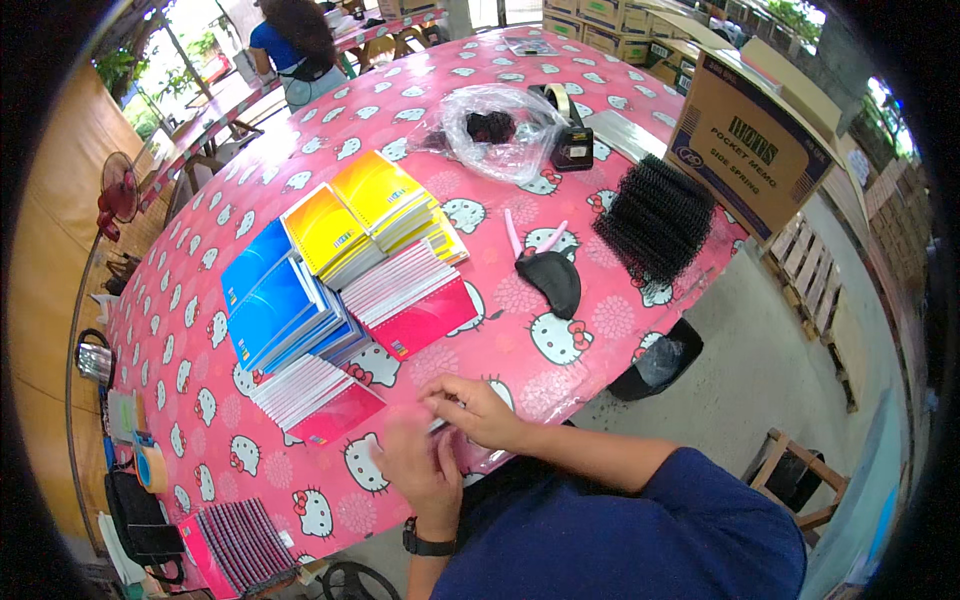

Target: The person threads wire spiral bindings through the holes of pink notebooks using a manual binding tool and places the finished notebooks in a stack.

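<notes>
My left hand [415, 465], with a dark watch on its wrist, is smeared by motion at the table's near edge. Beside it, my right hand [475, 412] has its fingers curled in a pinch. A small pale sliver shows between the two hands, too little to name. Just left of them a fanned stack of pink-covered notebooks [335, 405] lies on the table. Beyond it are a second pink stack [420, 310], blue notebooks [275, 295] and yellow notebooks [360, 215]. Pink-handled pliers [548, 270], their head under a black cover, rest farther right.
Black spiral coils [655, 220] are heaped by an open carton [750, 140] at the right edge. Clear plastic [500, 130] and a tape dispenser [573, 145] sit farther back. Spiral-bound notebooks [240, 545] lie lower left. A black bin [655, 360] stands below the table. Another person [290, 50] is far off.
</notes>
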A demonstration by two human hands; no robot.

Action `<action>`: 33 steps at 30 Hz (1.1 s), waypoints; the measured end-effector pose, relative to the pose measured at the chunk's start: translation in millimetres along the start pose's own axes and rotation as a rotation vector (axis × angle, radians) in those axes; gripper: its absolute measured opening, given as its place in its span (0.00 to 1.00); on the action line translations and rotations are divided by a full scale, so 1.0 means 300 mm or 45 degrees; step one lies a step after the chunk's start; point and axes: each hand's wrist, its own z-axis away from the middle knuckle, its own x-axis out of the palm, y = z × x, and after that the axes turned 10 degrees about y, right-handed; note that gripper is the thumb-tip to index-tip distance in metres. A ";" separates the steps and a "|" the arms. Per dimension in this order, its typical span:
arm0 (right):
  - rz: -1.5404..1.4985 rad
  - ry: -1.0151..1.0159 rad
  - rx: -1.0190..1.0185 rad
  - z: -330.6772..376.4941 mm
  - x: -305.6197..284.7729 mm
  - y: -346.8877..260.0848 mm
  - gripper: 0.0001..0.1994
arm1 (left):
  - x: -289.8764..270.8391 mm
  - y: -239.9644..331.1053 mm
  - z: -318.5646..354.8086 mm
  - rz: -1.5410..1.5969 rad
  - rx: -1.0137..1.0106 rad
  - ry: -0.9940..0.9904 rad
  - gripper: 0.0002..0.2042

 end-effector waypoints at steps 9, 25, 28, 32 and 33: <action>1.957 1.016 -0.460 -0.243 -0.764 -0.135 0.12 | -0.025 -0.018 -0.056 0.204 0.225 -0.257 0.11; 1.780 0.951 -0.601 -0.247 -0.839 -0.173 0.13 | 0.011 -0.021 -0.063 0.230 0.201 -0.180 0.08; 1.373 0.711 -0.522 -0.200 -0.624 -0.281 0.13 | -0.003 -0.021 -0.075 0.201 0.086 -0.292 0.09; 0.774 -0.296 -0.200 -0.070 -0.291 -0.275 0.12 | -0.017 -0.033 -0.079 0.181 0.097 -0.325 0.10; 0.739 -0.367 -0.245 -0.052 -0.255 -0.240 0.11 | -0.011 -0.027 -0.082 0.186 0.099 -0.329 0.10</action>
